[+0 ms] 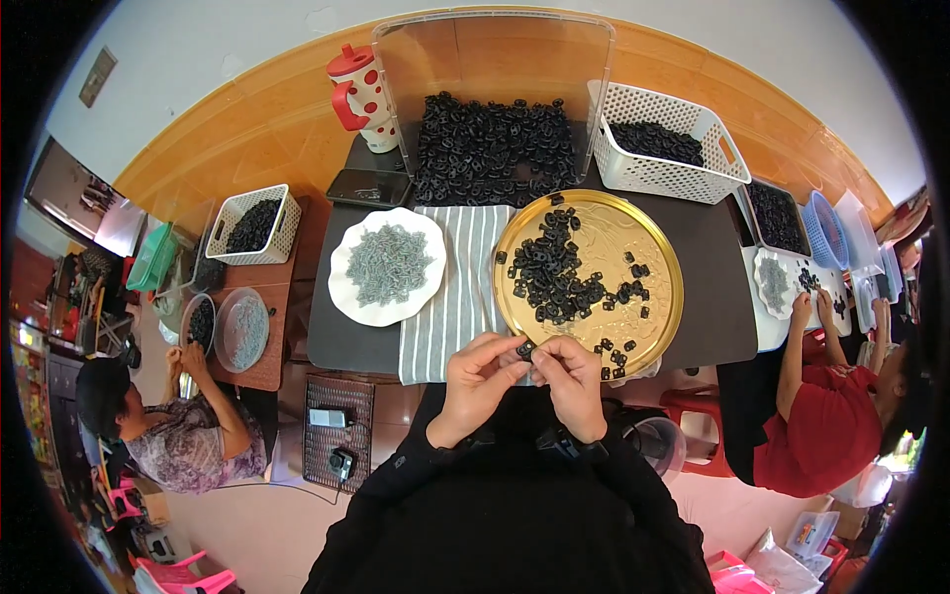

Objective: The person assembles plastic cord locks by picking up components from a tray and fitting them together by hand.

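Observation:
A small black plastic part (525, 349) is pinched between the thumb and forefinger of my left hand (477, 388). My right hand (572, 388) is closed in a pinch right beside it; what lies between its fingertips is too small to make out. Both hands are at the table's front edge, by the near rim of a round gold tray (638, 233). A heap of similar black parts (554, 272) lies on that tray, with several strewn to the right. On the left, a white wavy-edged plate (340, 287) holds a pile of small silvery screws (389, 262).
Under the plate and tray runs a striped cloth (424, 342). Behind stand a clear bin of black parts (495, 148), a white basket (673, 183), a dotted tumbler (368, 109) and a phone (368, 186). One person works at left (198, 436), another at right (826, 426).

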The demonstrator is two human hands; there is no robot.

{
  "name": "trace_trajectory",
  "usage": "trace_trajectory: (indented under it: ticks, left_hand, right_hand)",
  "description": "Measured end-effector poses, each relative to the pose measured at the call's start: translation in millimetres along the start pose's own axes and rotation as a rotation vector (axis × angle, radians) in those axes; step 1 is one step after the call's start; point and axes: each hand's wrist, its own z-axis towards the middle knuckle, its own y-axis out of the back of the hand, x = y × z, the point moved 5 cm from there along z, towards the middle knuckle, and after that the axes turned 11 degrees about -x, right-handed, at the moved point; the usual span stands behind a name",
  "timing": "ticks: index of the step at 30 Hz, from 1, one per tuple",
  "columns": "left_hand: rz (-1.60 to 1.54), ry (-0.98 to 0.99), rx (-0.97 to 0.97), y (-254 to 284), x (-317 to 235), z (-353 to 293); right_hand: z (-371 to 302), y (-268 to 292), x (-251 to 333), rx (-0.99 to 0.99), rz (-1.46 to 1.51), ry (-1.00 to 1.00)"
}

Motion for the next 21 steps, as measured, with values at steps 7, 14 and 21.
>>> trace_trajectory:
  ticks: [7,14,21]
  left_hand:
    - [0.027,-0.118,-0.028,-2.9,2.5,-1.7]
    - [-0.042,-0.112,-0.106,-5.1,8.2,-8.0]
    - [0.048,-0.205,-0.094,-8.1,4.4,-9.7]
  right_hand:
    - [-1.0,-0.2,-3.0,0.003,0.099,-0.034]
    - [-8.5,-4.0,-4.7,-0.058,0.233,-0.041]
    - [-11.9,-5.7,-4.3,-0.074,0.272,0.008]
